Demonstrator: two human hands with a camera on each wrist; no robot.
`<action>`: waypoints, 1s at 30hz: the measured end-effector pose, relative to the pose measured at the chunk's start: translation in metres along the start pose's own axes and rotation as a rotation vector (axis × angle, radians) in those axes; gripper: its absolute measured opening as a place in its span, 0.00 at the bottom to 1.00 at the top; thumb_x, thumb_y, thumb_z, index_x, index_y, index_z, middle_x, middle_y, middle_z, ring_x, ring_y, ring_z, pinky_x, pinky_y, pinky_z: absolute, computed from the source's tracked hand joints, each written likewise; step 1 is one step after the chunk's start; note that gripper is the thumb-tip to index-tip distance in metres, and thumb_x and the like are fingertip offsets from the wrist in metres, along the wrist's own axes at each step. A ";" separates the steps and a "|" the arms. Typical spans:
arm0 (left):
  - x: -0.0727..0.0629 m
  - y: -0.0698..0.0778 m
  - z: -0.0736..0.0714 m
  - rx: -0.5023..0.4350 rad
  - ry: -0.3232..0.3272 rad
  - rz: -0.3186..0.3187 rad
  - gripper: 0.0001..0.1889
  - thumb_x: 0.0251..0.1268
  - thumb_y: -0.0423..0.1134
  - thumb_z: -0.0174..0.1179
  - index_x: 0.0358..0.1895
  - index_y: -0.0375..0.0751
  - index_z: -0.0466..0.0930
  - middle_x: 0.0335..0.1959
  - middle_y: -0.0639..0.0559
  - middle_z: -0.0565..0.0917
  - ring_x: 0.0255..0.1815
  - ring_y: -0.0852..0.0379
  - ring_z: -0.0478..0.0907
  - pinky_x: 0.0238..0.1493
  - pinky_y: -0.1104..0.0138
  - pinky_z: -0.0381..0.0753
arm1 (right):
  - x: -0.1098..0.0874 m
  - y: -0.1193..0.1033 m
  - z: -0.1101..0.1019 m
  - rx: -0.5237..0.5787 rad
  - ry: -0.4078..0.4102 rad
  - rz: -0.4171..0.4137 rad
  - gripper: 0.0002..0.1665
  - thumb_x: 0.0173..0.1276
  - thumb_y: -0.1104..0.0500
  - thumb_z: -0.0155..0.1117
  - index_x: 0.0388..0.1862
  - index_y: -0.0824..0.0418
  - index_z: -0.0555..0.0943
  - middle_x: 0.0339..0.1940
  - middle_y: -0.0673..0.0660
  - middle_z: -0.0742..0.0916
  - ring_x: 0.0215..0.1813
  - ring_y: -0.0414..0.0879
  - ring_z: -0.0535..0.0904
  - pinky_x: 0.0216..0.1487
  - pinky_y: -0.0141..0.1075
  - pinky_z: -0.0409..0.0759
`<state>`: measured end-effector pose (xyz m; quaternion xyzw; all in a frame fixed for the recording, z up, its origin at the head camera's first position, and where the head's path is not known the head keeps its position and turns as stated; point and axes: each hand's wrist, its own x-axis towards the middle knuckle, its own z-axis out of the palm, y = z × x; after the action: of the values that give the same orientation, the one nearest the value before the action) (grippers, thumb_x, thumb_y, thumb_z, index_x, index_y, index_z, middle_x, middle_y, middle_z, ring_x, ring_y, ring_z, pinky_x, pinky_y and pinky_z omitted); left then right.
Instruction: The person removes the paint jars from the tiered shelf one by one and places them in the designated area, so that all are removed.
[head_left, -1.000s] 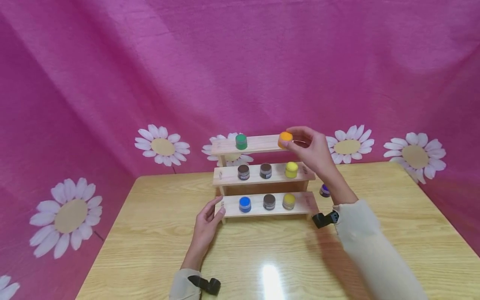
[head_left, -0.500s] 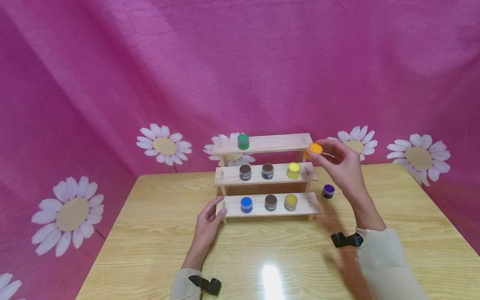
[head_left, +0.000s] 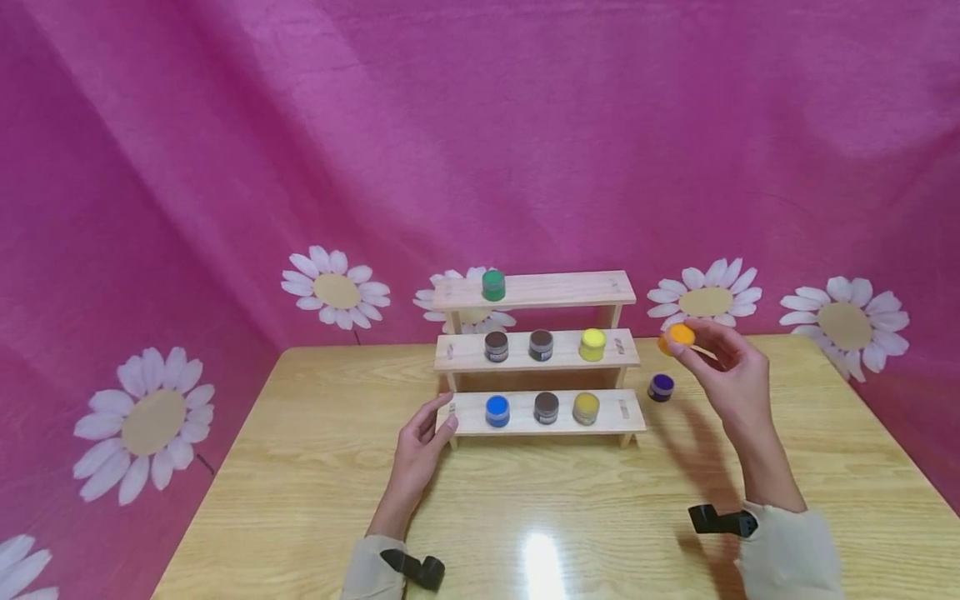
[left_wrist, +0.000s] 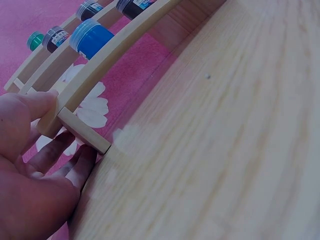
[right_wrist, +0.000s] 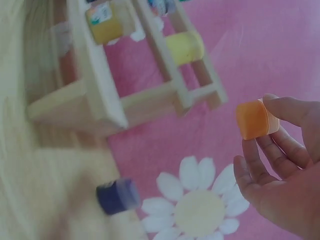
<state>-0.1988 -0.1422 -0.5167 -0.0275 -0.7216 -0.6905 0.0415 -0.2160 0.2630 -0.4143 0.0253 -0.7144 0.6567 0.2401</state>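
Observation:
My right hand (head_left: 738, 385) pinches a small orange paint jar (head_left: 680, 335) between thumb and fingers, in the air right of the wooden three-step rack (head_left: 558, 290). The right wrist view shows the jar's orange body (right_wrist: 251, 120) tilted sideways at the fingertips. Below it a purple paint jar (head_left: 661, 387) stands on the table beside the rack. My left hand (head_left: 420, 446) holds the left end of the lowest step; in the left wrist view the thumb (left_wrist: 42, 103) lies on the board and the other fingers curl beneath, near the leg.
A green jar (head_left: 493, 286) stands on the top step. The middle step bears two dark jars (head_left: 541, 345) and a yellow jar (head_left: 592, 345). On the lowest are blue (head_left: 497, 411), dark (head_left: 546, 408) and ochre (head_left: 586, 408) jars. A pink flowered cloth (head_left: 525, 133) hangs behind the table (head_left: 315, 467).
The orange jar has left the right side of the top step in my right hand, moving right and down past the rack's end. My left hand keeps its hold on the rack.

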 end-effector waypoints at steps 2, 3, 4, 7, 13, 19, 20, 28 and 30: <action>0.001 0.001 0.000 -0.001 0.002 0.006 0.22 0.76 0.37 0.62 0.69 0.40 0.77 0.76 0.40 0.68 0.80 0.45 0.57 0.79 0.53 0.56 | 0.000 0.005 -0.003 0.001 0.001 0.006 0.25 0.64 0.70 0.74 0.60 0.70 0.81 0.50 0.47 0.88 0.51 0.37 0.84 0.49 0.21 0.82; 0.002 0.001 0.000 -0.002 0.004 0.011 0.22 0.76 0.37 0.62 0.69 0.40 0.77 0.76 0.40 0.68 0.80 0.45 0.57 0.79 0.52 0.56 | 0.001 0.008 -0.004 -0.003 -0.001 0.010 0.25 0.64 0.70 0.74 0.60 0.70 0.81 0.50 0.46 0.87 0.51 0.37 0.84 0.49 0.21 0.81; 0.002 0.001 -0.001 -0.004 0.004 0.013 0.22 0.76 0.37 0.62 0.69 0.39 0.77 0.76 0.40 0.69 0.80 0.45 0.58 0.79 0.52 0.56 | 0.001 0.011 -0.005 -0.015 -0.003 0.018 0.25 0.65 0.69 0.74 0.61 0.69 0.81 0.50 0.46 0.87 0.52 0.37 0.83 0.49 0.21 0.81; 0.002 0.000 -0.001 -0.011 0.003 0.016 0.22 0.76 0.36 0.61 0.69 0.39 0.77 0.76 0.39 0.69 0.80 0.45 0.58 0.78 0.52 0.57 | 0.003 0.021 -0.010 -0.076 0.002 0.059 0.26 0.66 0.65 0.74 0.62 0.67 0.81 0.49 0.44 0.86 0.52 0.35 0.82 0.49 0.19 0.80; 0.003 0.000 -0.001 -0.009 -0.003 0.018 0.22 0.76 0.36 0.61 0.69 0.39 0.77 0.76 0.39 0.68 0.80 0.45 0.57 0.78 0.53 0.57 | 0.004 0.045 -0.025 -0.164 0.027 0.156 0.28 0.68 0.62 0.74 0.65 0.66 0.79 0.49 0.40 0.84 0.52 0.32 0.79 0.49 0.17 0.78; 0.004 0.000 -0.004 0.015 0.012 0.013 0.21 0.76 0.37 0.62 0.69 0.41 0.77 0.76 0.39 0.69 0.79 0.44 0.59 0.78 0.52 0.58 | 0.002 0.067 -0.036 -0.202 0.003 0.218 0.28 0.69 0.59 0.73 0.65 0.67 0.78 0.47 0.37 0.83 0.50 0.31 0.78 0.47 0.16 0.78; 0.004 -0.001 -0.004 0.018 0.011 0.013 0.21 0.76 0.37 0.62 0.69 0.41 0.77 0.76 0.39 0.69 0.79 0.44 0.59 0.77 0.52 0.59 | 0.002 0.070 -0.037 -0.215 -0.004 0.226 0.29 0.69 0.58 0.73 0.65 0.67 0.78 0.47 0.37 0.83 0.49 0.30 0.78 0.46 0.16 0.78; 0.001 -0.004 -0.001 -0.018 0.003 0.029 0.21 0.74 0.35 0.62 0.68 0.38 0.78 0.75 0.38 0.69 0.79 0.42 0.58 0.78 0.52 0.57 | -0.005 0.093 -0.050 -0.316 -0.030 0.348 0.32 0.71 0.51 0.71 0.68 0.66 0.76 0.47 0.36 0.80 0.47 0.29 0.75 0.46 0.14 0.74; 0.002 -0.004 0.002 -0.029 -0.008 0.027 0.21 0.74 0.35 0.62 0.68 0.39 0.78 0.75 0.38 0.69 0.79 0.43 0.58 0.78 0.52 0.57 | -0.008 0.096 -0.057 -0.348 -0.039 0.385 0.34 0.72 0.49 0.70 0.69 0.65 0.76 0.47 0.35 0.79 0.47 0.28 0.74 0.45 0.13 0.73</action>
<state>-0.2010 -0.1402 -0.5207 -0.0405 -0.7114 -0.7000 0.0476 -0.2254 0.3279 -0.5052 -0.1400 -0.8129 0.5569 0.0975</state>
